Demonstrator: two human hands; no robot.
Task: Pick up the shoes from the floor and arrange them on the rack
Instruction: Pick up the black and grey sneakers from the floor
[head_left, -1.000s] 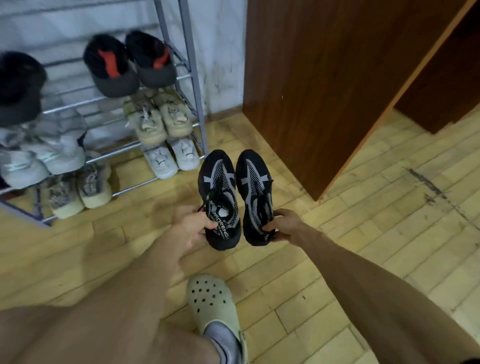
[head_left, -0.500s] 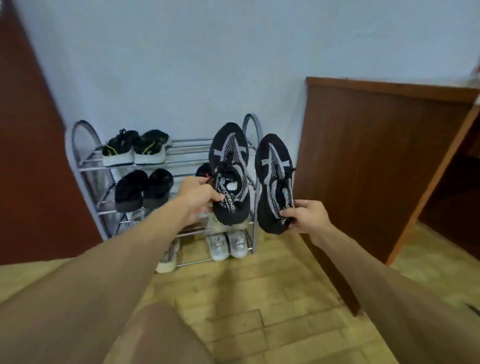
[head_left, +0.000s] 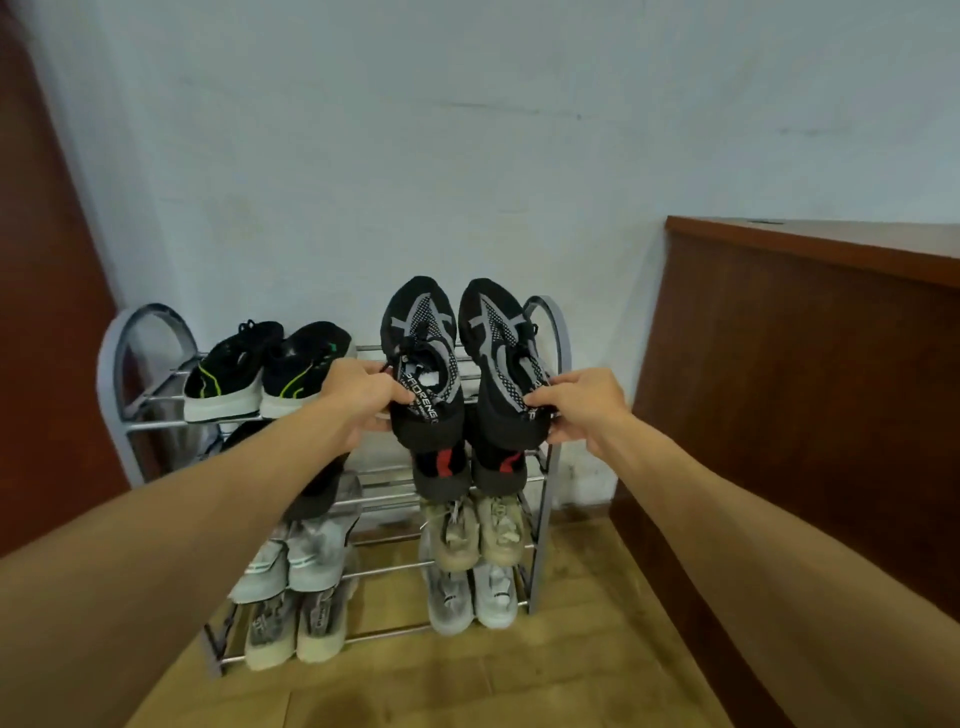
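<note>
At top shelf, right end of rack (head_left: 551, 332) | left black shoe (head_left: 422, 364) is gripped by left hand (head_left: 358, 395) | right black shoe (head_left: 498, 364) is pinched by right hand (head_left: 582, 402) — both held toes-up, side by side, heels just above front rail

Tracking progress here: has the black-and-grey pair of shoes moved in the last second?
Yes. Against the rack, the black-and-grey shoes rose from floor level by its bottom right corner to its top tier, right side.

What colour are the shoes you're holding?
The shoes are black with grey bands and dotted mesh; the head view shows them.
</note>
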